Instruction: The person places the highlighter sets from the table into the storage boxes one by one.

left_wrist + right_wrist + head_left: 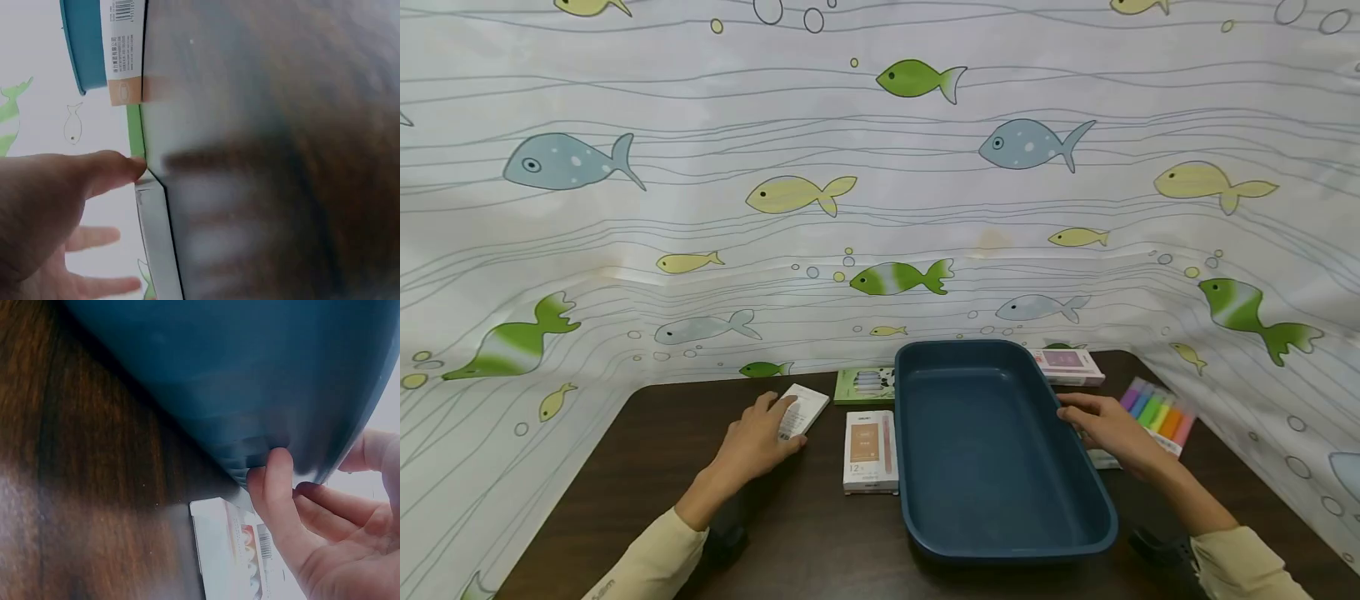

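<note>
My left hand (758, 440) is over a small white box (806, 408) with printed text and a barcode. In the left wrist view its thumb reaches the corner of the white box (156, 231), while the other fingers are spread loosely above it. At the right side of a deep blue rectangular tray (992, 467), my right hand (1101, 425) holds the rim. The right wrist view has fingertips against the outer wall of the blue tray (250, 381), with another digit on the far side of the rim.
Left of the tray lie a white-and-orange box (870, 454) and a green box (861, 386). A pink-and-white box (1070, 367) sits behind it. Rainbow-coloured markers (1161, 414) and a partly hidden white box (219, 550) are by the right hand. A fish-patterned sheet (820, 108) surrounds the dark table (805, 542).
</note>
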`<state>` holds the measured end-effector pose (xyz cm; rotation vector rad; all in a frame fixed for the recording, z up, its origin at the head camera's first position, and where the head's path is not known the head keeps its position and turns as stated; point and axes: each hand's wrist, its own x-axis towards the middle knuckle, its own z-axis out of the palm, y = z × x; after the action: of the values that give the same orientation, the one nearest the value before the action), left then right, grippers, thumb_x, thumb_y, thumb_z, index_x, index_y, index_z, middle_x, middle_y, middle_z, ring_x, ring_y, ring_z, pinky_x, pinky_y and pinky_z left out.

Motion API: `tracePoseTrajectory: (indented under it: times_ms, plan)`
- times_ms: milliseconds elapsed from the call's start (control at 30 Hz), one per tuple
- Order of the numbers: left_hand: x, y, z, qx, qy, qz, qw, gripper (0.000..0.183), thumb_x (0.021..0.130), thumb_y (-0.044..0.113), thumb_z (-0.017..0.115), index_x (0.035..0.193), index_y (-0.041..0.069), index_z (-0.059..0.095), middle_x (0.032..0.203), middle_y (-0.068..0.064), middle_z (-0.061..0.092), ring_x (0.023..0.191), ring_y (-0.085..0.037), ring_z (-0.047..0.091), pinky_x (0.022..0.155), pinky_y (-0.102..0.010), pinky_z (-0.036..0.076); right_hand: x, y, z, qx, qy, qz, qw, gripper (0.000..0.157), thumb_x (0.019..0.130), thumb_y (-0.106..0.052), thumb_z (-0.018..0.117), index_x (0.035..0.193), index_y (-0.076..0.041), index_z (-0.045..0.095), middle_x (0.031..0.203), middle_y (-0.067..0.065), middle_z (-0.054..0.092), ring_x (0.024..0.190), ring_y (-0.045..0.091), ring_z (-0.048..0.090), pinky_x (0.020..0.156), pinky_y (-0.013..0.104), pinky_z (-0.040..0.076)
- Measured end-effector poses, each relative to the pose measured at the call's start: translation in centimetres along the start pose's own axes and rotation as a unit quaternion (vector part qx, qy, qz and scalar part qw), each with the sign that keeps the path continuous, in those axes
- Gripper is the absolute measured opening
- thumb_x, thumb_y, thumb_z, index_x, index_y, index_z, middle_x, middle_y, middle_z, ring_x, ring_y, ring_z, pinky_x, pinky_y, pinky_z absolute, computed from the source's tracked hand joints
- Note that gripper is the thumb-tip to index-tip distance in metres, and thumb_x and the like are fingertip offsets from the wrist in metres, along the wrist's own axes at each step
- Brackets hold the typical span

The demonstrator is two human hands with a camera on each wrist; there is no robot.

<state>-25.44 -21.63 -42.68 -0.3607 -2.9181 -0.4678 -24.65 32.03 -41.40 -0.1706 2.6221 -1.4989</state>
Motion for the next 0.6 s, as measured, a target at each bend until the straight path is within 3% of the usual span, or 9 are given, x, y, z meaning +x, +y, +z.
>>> tracePoseTrajectory:
  times_ms: [133,267,600]
  plan:
    - [0.0,-0.1,-0.2,0.003,0.003,-0.046,0.9990,0.071,0.094,0.037,0.074,0.142,-0.011,0.051,0.131,-0.035,0.052,0.109,-0.052,0.056,0.076,-0.067,0.049,0.1,0.0,0.1,-0.002,0.001,-0.001,1.000,0.059,0.108,-0.032,0.054,0.149,0.009,0.044,0.138,0.032,0.053,0.116,0.042,0.059,0.083,0.053,0.058]
    - [0.1,-0.6,-0.2,0.009,-0.015,-0.080,0.9966,0.071,0.097,0.041,0.068,0.133,-0.017,0.054,0.126,-0.035,0.054,0.108,-0.052,0.054,0.078,-0.067,0.048,0.1,0.1,0.1,-0.002,-0.001,0.001,1.000,0.059,0.108,-0.032,0.054,0.149,0.009,0.044,0.139,0.032,0.053,0.118,0.043,0.059,0.084,0.054,0.057]
    - [0.4,-1.0,-0.1,-0.004,-0.022,-0.098,0.9950,0.069,0.092,0.047,0.072,0.119,-0.016,0.064,0.122,-0.032,0.055,0.102,-0.048,0.053,0.076,-0.064,0.045,0.0,0.0,0.2,-0.002,0.001,0.002,1.000,0.059,0.108,-0.032,0.053,0.148,0.010,0.043,0.138,0.032,0.053,0.117,0.043,0.059,0.085,0.055,0.056]
